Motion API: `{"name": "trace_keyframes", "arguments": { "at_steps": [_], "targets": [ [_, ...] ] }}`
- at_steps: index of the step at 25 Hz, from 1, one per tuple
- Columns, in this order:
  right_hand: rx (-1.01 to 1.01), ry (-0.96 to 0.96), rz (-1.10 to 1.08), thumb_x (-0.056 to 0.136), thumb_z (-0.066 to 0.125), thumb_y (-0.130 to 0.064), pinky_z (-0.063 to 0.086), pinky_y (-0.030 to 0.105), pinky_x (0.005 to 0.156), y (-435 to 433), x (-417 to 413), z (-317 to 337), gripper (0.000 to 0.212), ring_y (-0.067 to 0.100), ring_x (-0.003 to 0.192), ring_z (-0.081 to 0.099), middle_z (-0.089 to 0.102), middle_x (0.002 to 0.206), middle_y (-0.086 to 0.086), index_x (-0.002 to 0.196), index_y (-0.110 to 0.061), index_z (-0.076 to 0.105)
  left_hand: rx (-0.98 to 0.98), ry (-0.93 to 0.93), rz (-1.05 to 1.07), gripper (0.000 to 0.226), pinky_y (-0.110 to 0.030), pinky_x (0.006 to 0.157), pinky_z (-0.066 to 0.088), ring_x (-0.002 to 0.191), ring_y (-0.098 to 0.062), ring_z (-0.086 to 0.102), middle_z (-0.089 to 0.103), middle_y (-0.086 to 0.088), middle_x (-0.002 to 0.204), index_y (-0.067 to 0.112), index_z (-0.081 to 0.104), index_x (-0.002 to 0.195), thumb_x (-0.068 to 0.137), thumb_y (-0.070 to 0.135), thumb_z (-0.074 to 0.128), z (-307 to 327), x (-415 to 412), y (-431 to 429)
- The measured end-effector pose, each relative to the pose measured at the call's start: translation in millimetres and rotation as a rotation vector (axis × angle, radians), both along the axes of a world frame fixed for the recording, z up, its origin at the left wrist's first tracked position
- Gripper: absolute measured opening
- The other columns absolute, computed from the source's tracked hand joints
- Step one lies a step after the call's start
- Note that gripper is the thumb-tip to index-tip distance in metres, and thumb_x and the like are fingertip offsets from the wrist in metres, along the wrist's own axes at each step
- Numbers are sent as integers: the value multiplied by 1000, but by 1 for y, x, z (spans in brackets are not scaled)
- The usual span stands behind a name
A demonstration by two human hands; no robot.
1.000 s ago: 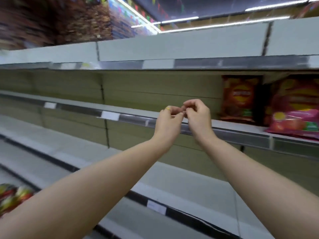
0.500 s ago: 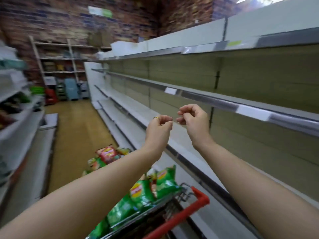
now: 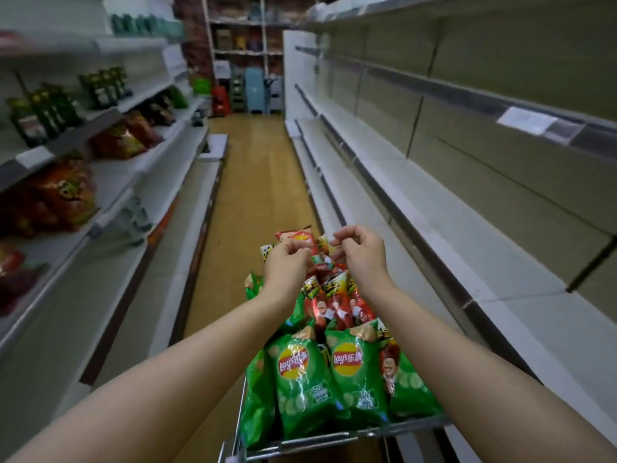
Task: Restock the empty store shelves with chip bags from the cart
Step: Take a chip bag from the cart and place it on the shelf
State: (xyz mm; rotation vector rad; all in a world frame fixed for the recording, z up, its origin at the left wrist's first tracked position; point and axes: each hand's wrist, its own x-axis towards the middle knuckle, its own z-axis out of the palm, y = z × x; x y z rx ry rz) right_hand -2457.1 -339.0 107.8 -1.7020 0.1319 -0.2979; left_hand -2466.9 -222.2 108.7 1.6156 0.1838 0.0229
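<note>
A metal cart (image 3: pixel 337 438) stands in the aisle just below me, piled with chip bags. Two green Lay's bags (image 3: pixel 302 379) lie at its near end, and red bags (image 3: pixel 337 304) sit further in. My left hand (image 3: pixel 286 264) and right hand (image 3: pixel 363 253) hover side by side over the red bags at the far end of the cart. On both hands the fingers are curled, with nothing visible in them. The empty shelves (image 3: pixel 434 208) run along the right side.
Stocked shelves on the left carry dark green bottles (image 3: pixel 43 111) and orange snack bags (image 3: pixel 63 195). The wooden aisle floor (image 3: pixel 253 168) leads to a back rack with boxes, a blue bin (image 3: pixel 255 91) and red items.
My view has swung left from the right-hand shelf to look down the aisle and onto the cart. My hands have parted and dropped from shelf height to just above the bags.
</note>
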Motion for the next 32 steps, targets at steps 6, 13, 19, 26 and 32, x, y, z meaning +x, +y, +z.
{"name": "trace_keyframes", "arguments": {
  "at_steps": [6,13,19,26,32],
  "targets": [
    [-69,237,121,89,42,3,51,33,65,-16,103,-92,29,17,71,59,60,81,2,75,-20,52,29,174,171,21,-28,62,43,65,-14,53,57,0,70,16,55,76,92,4,49,-58,66,-16],
    [-314,374,163,94,51,-17,40,27,78,-28,183,-188,26,23,109,54,55,122,7,118,-6,52,36,312,222,21,-30,63,40,65,-16,48,54,-2,70,17,54,78,93,4,47,-125,121,-38],
    [-582,512,228,89,57,-43,33,43,105,-27,239,-236,77,33,132,36,29,148,14,148,-13,19,-10,341,235,21,-23,58,41,63,-12,50,54,0,73,16,55,79,93,2,47,-153,135,-47],
    [-720,491,171,86,62,-41,23,45,108,-20,248,-253,74,32,134,30,33,145,15,144,-12,27,7,382,274,19,-20,59,44,65,-10,53,54,0,74,15,54,82,93,2,47,-163,130,-49],
    [-568,276,28,87,61,-36,28,44,107,-36,221,-221,54,26,127,40,47,133,7,133,-13,44,-31,359,247,18,-21,65,48,75,-10,55,56,-4,96,11,47,111,94,13,53,-146,117,-51]
  ]
}}
